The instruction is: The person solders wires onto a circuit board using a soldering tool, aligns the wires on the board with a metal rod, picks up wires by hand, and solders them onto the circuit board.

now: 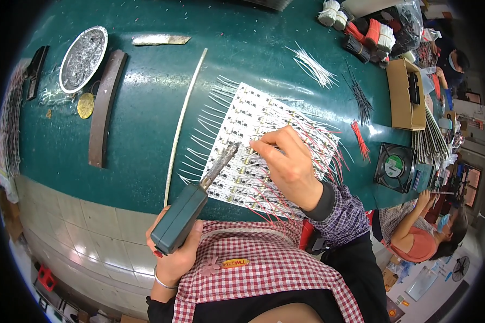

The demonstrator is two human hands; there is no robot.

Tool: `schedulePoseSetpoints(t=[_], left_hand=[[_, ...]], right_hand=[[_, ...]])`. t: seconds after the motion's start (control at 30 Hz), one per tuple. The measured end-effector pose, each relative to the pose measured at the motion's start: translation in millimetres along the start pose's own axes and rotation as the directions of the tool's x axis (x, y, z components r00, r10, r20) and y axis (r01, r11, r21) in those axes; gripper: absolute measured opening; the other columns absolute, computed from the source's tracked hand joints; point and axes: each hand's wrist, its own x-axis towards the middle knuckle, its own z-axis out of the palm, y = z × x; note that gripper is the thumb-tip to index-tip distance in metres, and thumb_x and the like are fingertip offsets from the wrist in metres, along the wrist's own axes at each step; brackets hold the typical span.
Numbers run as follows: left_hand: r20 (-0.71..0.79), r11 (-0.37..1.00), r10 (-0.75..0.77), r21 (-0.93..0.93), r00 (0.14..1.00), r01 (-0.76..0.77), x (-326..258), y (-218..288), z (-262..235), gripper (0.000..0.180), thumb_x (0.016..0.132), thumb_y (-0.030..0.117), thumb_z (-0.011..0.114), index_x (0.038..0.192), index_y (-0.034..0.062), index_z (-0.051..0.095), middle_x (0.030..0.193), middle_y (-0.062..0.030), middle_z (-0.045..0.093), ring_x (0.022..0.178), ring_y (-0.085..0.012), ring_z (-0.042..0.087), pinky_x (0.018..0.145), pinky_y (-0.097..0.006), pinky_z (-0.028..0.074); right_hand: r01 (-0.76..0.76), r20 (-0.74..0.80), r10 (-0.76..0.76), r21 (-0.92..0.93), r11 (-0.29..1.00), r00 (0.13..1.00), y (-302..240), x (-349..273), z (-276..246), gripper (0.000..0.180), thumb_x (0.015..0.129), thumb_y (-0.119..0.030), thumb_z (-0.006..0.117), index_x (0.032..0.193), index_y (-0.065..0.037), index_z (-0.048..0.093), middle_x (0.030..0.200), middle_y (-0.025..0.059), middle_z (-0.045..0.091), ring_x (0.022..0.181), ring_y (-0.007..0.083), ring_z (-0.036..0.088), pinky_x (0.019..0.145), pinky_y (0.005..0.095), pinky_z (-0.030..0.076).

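Observation:
My left hand (179, 248) is wrapped round a soldering gun (180, 218) with a dark green body, its tip pointing up and right. The tip lies over a white panel of small circuit boards (237, 121) with rows of black components. White wires (200, 141) stick out along the panel's left side, and red wires (337, 167) fan out on its right. My right hand (292, 167) is above the middle of the panel, thumb and forefinger pinched close to the soldering tip. Whatever is between those fingertips is too small to make out.
A thin pale rod (186, 118) and a brown bar (108, 107) lie left of the panel, near a bowl of grey scraps (84, 59). To the right are loose white wires (315, 67), black wires (359, 97), a cardboard box (403, 116) and a fan (395, 167). Co-workers (415, 231) sit beyond.

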Motion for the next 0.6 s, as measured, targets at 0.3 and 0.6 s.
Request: schedulePoseSetpoints(t=[0.3, 0.6], left_hand=[[-0.006, 0.999, 0.036, 0.013, 0.999, -0.036, 0.9, 0.4, 0.3, 0.020, 0.079, 0.004, 0.078, 0.095, -0.0052, 0.070, 0.087, -0.0135, 0.069, 0.073, -0.0213, 0.067, 0.068, -0.031, 0.053], [0.001, 1.000, 0.028, 0.009, 1.000, -0.028, 0.1, -4.1, 2.7, 0.018, 0.077, 0.002, 0.077, 0.093, -0.0038, 0.070, 0.085, -0.0125, 0.067, 0.071, -0.0233, 0.065, 0.067, -0.032, 0.052]], right_hand=[[-0.010, -0.030, 0.009, -0.045, 0.999, 1.000, -5.0, 2.2, 1.4, 0.037, 0.065, 0.013, 0.064, 0.099, 0.000, 0.069, 0.084, 0.0083, 0.061, 0.075, 0.0244, 0.058, 0.062, 0.0344, 0.048], [-0.008, -0.007, 0.008, -0.045, 0.999, 1.000, -5.4, 1.6, 0.5, 0.041, 0.063, 0.014, 0.063, 0.101, 0.001, 0.069, 0.085, 0.0088, 0.061, 0.076, 0.0244, 0.058, 0.063, 0.0345, 0.049]])
